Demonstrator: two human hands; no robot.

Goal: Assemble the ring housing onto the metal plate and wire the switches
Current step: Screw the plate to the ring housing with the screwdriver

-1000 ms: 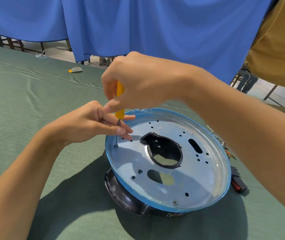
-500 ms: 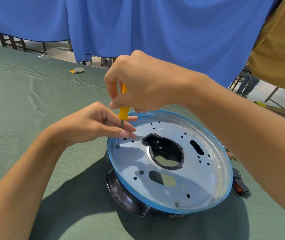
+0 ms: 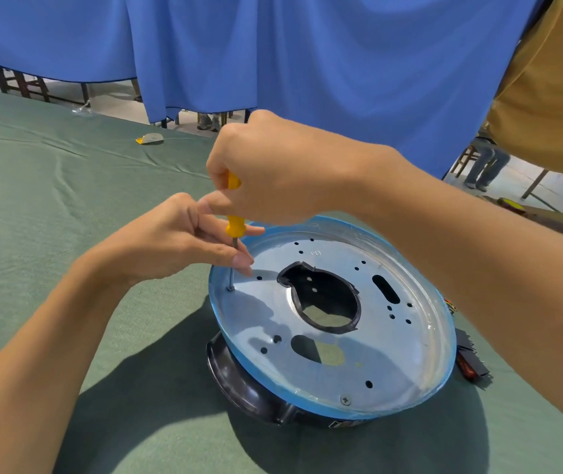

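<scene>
The black ring housing sits on the green tabletop under the metal plate, a thin, stiff, slick-looking disc (probably light, and liable to rock on the housing), best steadied by its blue-edged rim. At its far-left edge the left hand pinches the shaft of the screwdriver over a screw hole. Above, the right hand wraps the yellow handle.
</scene>
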